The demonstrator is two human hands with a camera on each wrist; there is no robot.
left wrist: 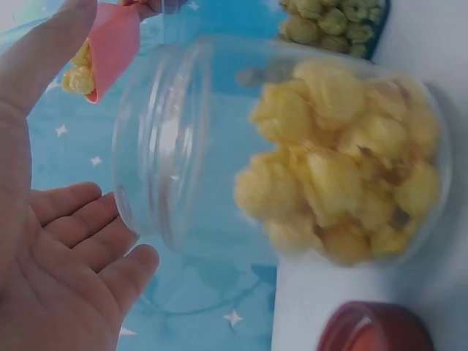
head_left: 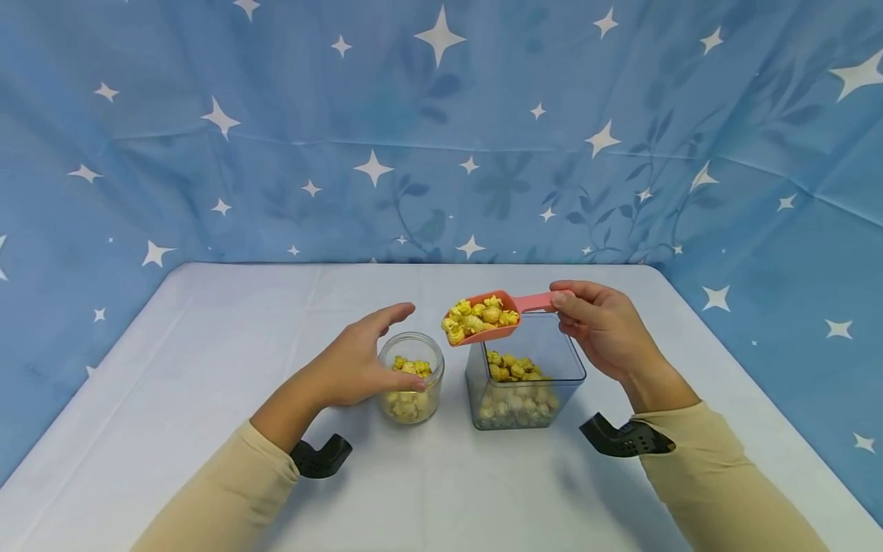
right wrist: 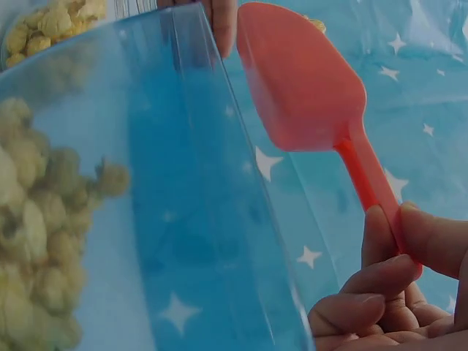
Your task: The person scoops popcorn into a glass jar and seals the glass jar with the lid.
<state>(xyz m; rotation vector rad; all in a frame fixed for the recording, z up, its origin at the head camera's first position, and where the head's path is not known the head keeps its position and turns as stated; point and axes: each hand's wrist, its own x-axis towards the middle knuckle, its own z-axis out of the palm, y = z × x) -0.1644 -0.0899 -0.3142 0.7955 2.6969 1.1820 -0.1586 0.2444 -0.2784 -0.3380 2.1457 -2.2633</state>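
My right hand (head_left: 599, 326) pinches the handle of a pink scoop (right wrist: 307, 88), which is heaped with yellow popcorn (head_left: 476, 316). The scoop hangs above the left rim of a clear square container (head_left: 527, 406) holding more popcorn. Just left of that stands a round clear jar (left wrist: 197, 146), roughly half full of popcorn, with its mouth uncovered. Around the jar's left side my left hand (head_left: 359, 360) is held with thumb and fingers spread wide. In the left wrist view the fingers (left wrist: 121, 270) appear beside the jar's neck; whether they touch it I cannot tell.
A dark red round lid (left wrist: 376, 329) lies on the table near the jar, mostly hidden behind the left hand in the head view. The white table (head_left: 228, 322) ends at a blue star-patterned cloth (head_left: 414, 153) behind and along the sides.
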